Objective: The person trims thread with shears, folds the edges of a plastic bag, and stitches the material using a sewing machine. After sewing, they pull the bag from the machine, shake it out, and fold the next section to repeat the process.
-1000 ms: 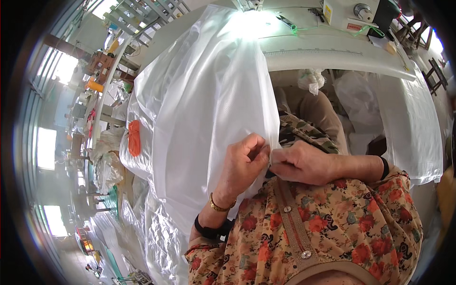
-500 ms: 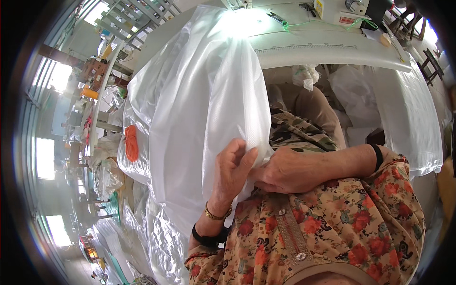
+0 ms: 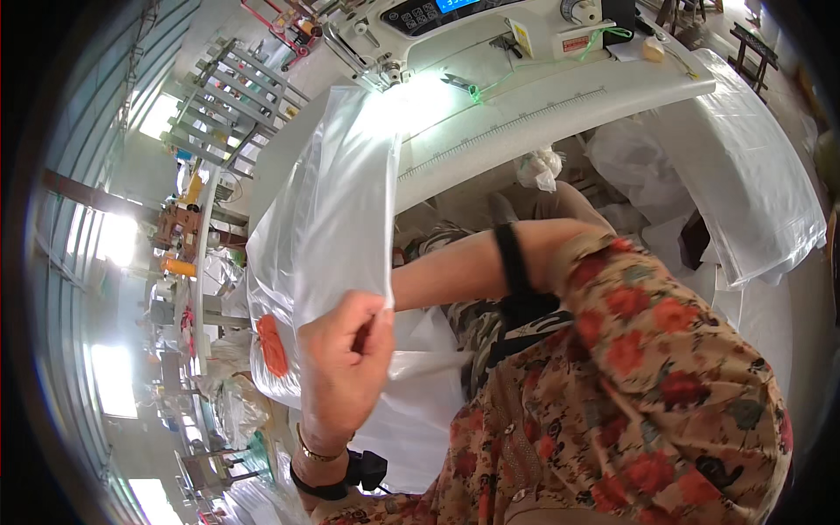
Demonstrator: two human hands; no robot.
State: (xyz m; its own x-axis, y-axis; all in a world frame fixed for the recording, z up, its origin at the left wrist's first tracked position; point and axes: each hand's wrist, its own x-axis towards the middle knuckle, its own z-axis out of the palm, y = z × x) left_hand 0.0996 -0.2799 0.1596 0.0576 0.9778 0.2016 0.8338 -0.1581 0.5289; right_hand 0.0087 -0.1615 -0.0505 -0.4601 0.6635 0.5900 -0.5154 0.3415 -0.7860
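A translucent white plastic sheet (image 3: pixel 341 210) hangs from the lit needle area of a sewing machine (image 3: pixel 394 74) down toward my lap. My left hand (image 3: pixel 346 363) is closed on the sheet's right edge, thumb and fingers pinched together. Coming from the right, my right forearm (image 3: pixel 455 267) passes behind that same edge. The sheet and my left hand hide the fingers of my right hand, so its grip does not show. More of the sheet lies in folds below and beside my left hand.
The pale machine table (image 3: pixel 499 140) carries a ruler scale, small snips (image 3: pixel 459 85) and green thread. Stacked plastic sheeting (image 3: pixel 744 166) drapes over its right end. An orange bundle (image 3: pixel 270 346) rests on plastic at the left. A small white bag (image 3: pixel 538 166) hangs below the table edge.
My left hand has moved left and down along the sheet. My right arm has reached across leftward, its hand now behind the sheet. The sheet's edge has swung left; the view has tilted up.
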